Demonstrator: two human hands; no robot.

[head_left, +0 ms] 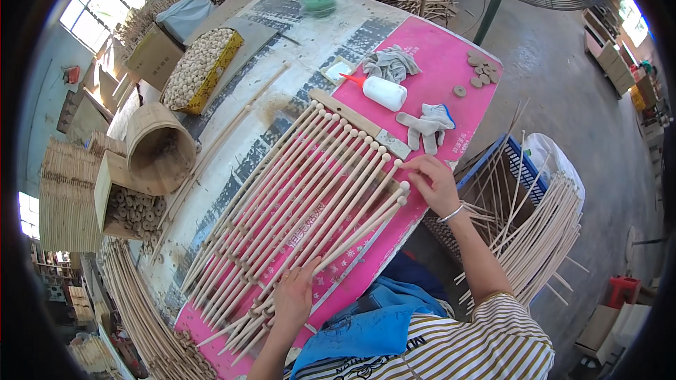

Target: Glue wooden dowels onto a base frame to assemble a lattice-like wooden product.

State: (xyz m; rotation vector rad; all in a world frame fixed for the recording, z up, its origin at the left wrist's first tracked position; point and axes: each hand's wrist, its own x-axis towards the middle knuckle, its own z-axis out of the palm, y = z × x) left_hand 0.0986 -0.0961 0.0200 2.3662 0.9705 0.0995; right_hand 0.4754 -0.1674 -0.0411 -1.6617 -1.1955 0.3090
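Evidently both hands are busy at opposite ends of the ball-ended rods (310, 197), which lie side by side on the pink sheet (451, 35), stretching from beside the right fingertips down past the left ones. The right hand (435, 184) has its forefinger and thumb drawn close at a round ball (398, 164) on one rod's end, the tips touching it; whether they truly pinch it I cannot tell. Just below those fingertips, toward the body, are two more ball ends close together. The left hand (293, 299) rests at the near edge of the row, its fingers held together against the outermost rods lower down their length; how firmly they grip I cannot tell. Just beyond the right fingers lies a white glove (425, 129) with a blue cuff, and farther out a white bottle (385, 93) with a red nozzle, then a grey cloth (391, 63). Ahead and to the left of the right fingertips, a wooden strip (352, 114) runs along the ball ends. To the right of the right hand, a blue basket (522, 160) stands beside a bundle of loose sticks (531, 229). Well beyond the left fingers, a yellow box (224, 70) is heaped with small wooden balls (201, 63).
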